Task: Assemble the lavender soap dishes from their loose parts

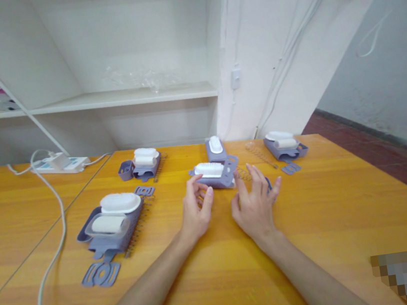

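My left hand [195, 211] is by the near left side of a purple-grey plastic holder [217, 181], its fingers loosely bent and apart, with nothing visible in them. On that holder lies a white oval piece [209, 170], and a flat purple-grey plate with holes [230, 170] stands tilted at its right end. My right hand [255, 208] has its fingers spread just right of the plate; whether a fingertip touches it I cannot tell. Behind the right fingers show a thin wire coil [244, 173] and part of a dark purple-grey piece [268, 184], mostly hidden.
Similar sets of purple-grey boxes with white parts stand at the near left [116, 243], back left [146, 173], back middle [216, 155] and back right [283, 154]. A white power strip [61, 165] and its cable [62, 218] occupy the left. Shelving [124, 99] rises behind.
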